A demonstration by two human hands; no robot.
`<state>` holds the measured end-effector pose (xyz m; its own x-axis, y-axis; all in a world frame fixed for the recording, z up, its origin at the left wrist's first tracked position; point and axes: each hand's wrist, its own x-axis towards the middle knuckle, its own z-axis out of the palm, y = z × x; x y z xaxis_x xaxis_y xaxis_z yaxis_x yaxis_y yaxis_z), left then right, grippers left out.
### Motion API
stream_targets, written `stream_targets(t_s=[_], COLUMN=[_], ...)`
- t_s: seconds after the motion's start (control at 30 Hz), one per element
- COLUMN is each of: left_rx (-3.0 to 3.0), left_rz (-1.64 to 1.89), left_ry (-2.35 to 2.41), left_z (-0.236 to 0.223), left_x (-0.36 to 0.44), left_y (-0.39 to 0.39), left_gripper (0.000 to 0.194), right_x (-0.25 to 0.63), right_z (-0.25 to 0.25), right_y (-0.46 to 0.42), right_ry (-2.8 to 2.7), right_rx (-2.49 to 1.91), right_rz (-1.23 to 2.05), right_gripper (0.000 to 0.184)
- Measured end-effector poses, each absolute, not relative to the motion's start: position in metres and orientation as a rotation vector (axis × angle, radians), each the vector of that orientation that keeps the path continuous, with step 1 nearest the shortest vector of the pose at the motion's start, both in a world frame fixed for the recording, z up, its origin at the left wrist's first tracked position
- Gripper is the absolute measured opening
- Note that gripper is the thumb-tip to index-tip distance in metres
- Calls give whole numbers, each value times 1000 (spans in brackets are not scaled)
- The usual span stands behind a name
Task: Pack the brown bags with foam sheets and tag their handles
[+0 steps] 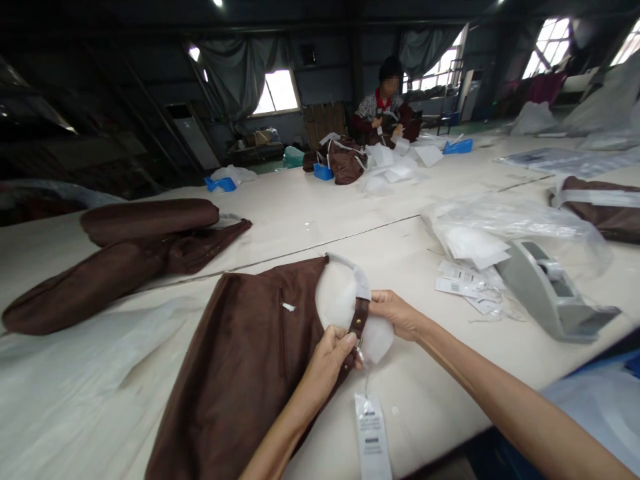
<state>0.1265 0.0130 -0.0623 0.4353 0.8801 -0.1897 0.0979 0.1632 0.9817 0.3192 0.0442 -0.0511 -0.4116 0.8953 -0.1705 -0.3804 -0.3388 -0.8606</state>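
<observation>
A brown handbag [245,347] lies on the table in front of me, with a zip down its side. Its strap [359,316] curves out to the right, partly wrapped in white foam [362,283]. My left hand [334,360] grips the strap's lower part by a metal buckle. Higher up, my right hand [395,313] pinches the strap near the end of the wrapping. A sheet of white foam [379,339] sits behind the strap. From the buckle area a white hang tag [371,437] dangles toward the table's front edge.
A grey tape dispenser [543,293] stands at right beside loose tags [463,280] and clear plastic bags [525,220]. More brown bags [150,247] lie at left. Across the table [300,230], a person [385,110] handles a brown bag. Plastic sheeting [90,373] covers the near left.
</observation>
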Motion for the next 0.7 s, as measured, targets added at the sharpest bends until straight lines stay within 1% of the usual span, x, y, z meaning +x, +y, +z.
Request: stream_targets(t_s=[0.13,0.23,0.3,0.5,0.7], left_rx=[1216,1225,1203,1136,1186], left_rz=[717,682,670,682,664], left_ry=[942,939,936,933,900], left_z=[-62,-56,-53,-56,-58], left_x=[121,119,120,122,124], left_y=[14,10,8,8,7], left_gripper=[59,53,52,55,51], right_x=[317,315,316,336,330], right_z=[-44,-42,-41,-46,-50], right_y=[47,47,45,36,37], right_ry=[-1001,-1120,-1186,-1278,-1225], right_rx=[-877,-1000,-1050,-960,-1042], right_rz=[1875,1854,1839,1934,1917], right_gripper=[54,56,57,52,54])
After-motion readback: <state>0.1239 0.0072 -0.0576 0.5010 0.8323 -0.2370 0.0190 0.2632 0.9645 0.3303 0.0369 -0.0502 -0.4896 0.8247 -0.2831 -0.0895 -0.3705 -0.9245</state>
